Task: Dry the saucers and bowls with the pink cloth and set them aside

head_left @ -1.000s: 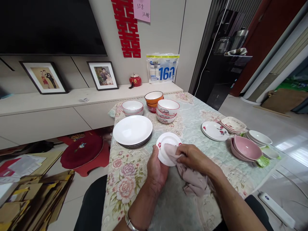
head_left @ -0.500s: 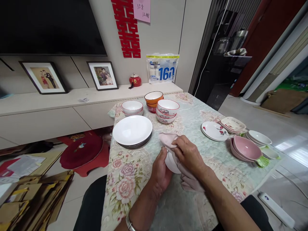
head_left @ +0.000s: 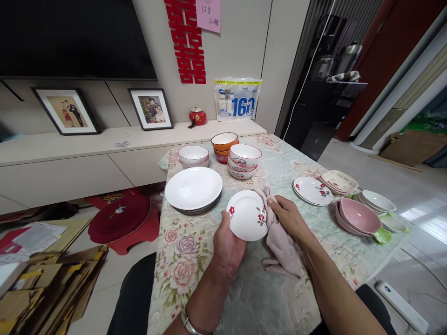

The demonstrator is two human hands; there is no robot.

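A small white plate [head_left: 246, 215] with red flowers is held over the front of the table, its face turned up toward me. My left hand [head_left: 228, 244] grips its left and lower edge, thumb on the rim. My right hand [head_left: 288, 215] is closed on a pinkish cloth [head_left: 282, 246], which wraps the plate's right edge and hangs down toward the tabletop. The fingers behind the plate and cloth are partly hidden. Just beyond the left hand stands a stack of large white plates [head_left: 193, 188].
Behind are white bowls [head_left: 243, 156], orange bowls [head_left: 224, 140] and more white bowls [head_left: 193, 154]. To the right lie flowered plates [head_left: 312, 190], square dishes [head_left: 338, 180], pink bowls [head_left: 359, 215] and small white bowls [head_left: 377, 200]. A red stool [head_left: 120, 216] stands left of the table.
The plate has turned from tilted and mostly covered to facing up, so its flowers show. My right hand and the cloth have shifted right, off its middle to its right edge.
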